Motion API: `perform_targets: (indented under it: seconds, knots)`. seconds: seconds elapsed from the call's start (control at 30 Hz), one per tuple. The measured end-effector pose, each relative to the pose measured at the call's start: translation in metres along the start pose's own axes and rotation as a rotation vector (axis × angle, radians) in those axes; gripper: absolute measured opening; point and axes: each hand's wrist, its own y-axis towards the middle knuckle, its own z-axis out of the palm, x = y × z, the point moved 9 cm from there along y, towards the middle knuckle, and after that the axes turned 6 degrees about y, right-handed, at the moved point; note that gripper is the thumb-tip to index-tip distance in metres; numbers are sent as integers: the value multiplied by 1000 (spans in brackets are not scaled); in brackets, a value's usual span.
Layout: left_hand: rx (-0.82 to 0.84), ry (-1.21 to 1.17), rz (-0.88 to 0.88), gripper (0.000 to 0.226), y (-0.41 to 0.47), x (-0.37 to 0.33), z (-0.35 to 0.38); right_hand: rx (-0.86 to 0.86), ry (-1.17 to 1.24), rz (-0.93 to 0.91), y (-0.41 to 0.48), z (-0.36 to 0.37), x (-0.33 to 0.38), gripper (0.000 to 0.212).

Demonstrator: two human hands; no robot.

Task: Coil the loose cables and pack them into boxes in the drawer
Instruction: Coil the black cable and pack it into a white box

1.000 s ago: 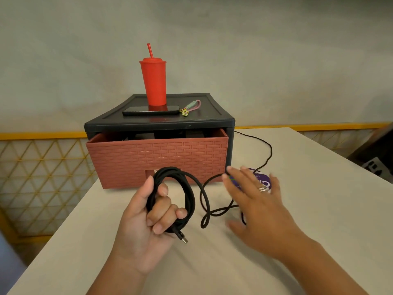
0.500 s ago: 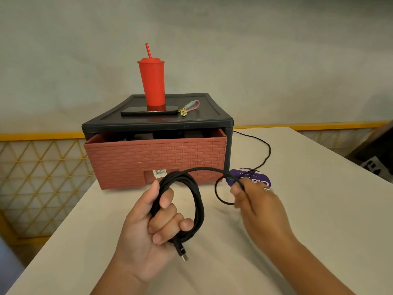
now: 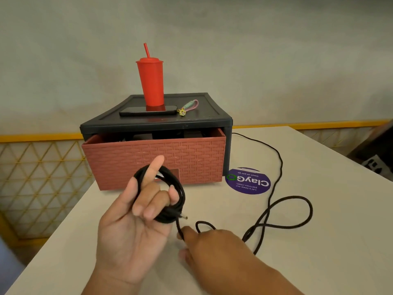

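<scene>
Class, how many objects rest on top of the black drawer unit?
3: a red tumbler with a straw standing mid-top, a black phone lying flat at its base, and a keychain strap to the phone's right. Anything behind the tumbler would be hidden.

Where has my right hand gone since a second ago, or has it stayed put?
Yes, it moved. The right hand has drawn back toward the person, off the purple sticker it was covering, and now pinches the black cable.

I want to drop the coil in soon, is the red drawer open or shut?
Partly open: the red drawer juts forward of the black cabinet, and dark things show through the gap above.
</scene>
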Motion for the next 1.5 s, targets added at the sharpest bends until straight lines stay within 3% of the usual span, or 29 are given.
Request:
perform_targets:
  seconds: [0.07,0.13,0.2,0.23,0.3,0.37,0.5,0.67,0.83,0.93,1.03,1.23,1.33,1.43,1.5]
  knots:
    - [50,96,74,61,7,2,7,19,-5,-25,0,5,4,30]
    - [-124,333,97,71,6,6,-2,4,10,-68,-2,3,8,25]
    - [-217,809,140,24,2,6,1,-25,13,-112,-4,-1,10,24]
    - [-216,1004,113,12,3,10,6,-42,7,-138,-5,-3,10,23]
    - [-227,1269,73,21,2,17,-1,-100,-15,-184,-6,-8,8,21]
    - [-253,1441,72,17,2,17,-5,-162,-53,-213,-8,-14,5,20]
    - [-206,1662,5,41,1,22,-9,-278,-106,-170,-11,-23,-10,24]
    - [-176,1720,-115,57,-2,24,-18,-400,-168,-147,-17,-44,-24,22]
    - [-55,1712,-255,46,-3,40,-15,-517,-98,-72,-26,-70,-46,19]
    - [-58,1724,-230,31,-2,43,-15,-602,-71,-47,-30,-79,-55,8]
    - [-20,1687,-213,45,-2,47,-16,-676,-69,-20,-34,-85,-64,17]
    - [72,1564,-170,36,0,46,0,-576,68,144,-34,-81,-92,43]
    - [26,1542,-177,32,-1,45,-2,-565,100,116,-33,-78,-94,31]
    - [-15,1582,-221,29,-1,47,-9,-436,299,135,-26,-62,-95,25]
    - [-41,1618,-249,35,-1,48,-12,-447,407,135,-26,-60,-91,14]
